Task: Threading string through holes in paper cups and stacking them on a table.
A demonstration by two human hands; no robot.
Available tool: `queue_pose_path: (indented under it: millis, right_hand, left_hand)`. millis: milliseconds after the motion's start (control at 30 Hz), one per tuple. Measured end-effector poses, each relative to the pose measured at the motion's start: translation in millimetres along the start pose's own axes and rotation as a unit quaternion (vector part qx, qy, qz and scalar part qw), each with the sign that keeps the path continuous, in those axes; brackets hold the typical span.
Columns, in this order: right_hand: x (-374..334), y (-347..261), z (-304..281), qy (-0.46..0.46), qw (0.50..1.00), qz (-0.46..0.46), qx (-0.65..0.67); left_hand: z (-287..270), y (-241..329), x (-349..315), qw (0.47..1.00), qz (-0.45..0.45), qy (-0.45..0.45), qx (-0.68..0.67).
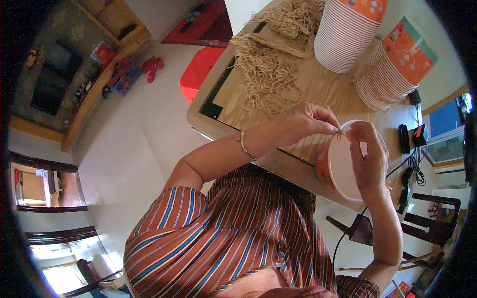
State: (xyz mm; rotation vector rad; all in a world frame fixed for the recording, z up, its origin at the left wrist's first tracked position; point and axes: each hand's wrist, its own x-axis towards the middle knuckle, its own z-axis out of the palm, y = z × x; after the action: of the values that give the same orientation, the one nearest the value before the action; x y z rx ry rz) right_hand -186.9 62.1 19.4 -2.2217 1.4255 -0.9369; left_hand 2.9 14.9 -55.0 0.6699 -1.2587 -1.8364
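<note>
A paper bucket (343, 171) with a white inside and an orange printed outside is tilted at the table's front right, its mouth toward me. My left hand (315, 120) pinches a short tan cord (340, 134) at the bucket's upper rim. Thumb and fingers of my right hand (366, 158) are closed at the same cord from the other side, over the bucket's mouth. A small loop of cord hangs between the fingertips. To the left of the bucket, a loose heap of tan cords (271, 74) is spread on the wooden table (310, 94).
Two tall stacks of nested paper buckets, one upright (343, 42) and one with cords along its side (380, 74), stand at the far right. Black cables and adapters (411, 139) lie by the right edge. A red stool (198, 72) is left of the table; a dark chair (427, 218) is at right.
</note>
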Motion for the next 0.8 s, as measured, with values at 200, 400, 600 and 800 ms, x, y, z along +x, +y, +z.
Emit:
queue_pose_path:
  millis: [200,400,600,800]
  right_hand:
    - [6,-3,-6,-0.017,0.988,-0.132,-0.076]
    - [10,-6,-8,-0.049,0.965,-0.213,-0.146]
    - [8,-1,-8,-0.092,0.931,-0.25,-0.252]
    - [12,-5,-12,-0.115,0.898,-0.308,-0.292]
  left_hand:
    - [2,4,-2,1.0,0.023,0.003,0.009]
    - [1,4,0,0.998,0.038,0.007,0.047]
    - [2,4,1,0.996,0.064,0.0,0.066]
    - [-5,3,8,0.95,0.153,-0.009,0.27]
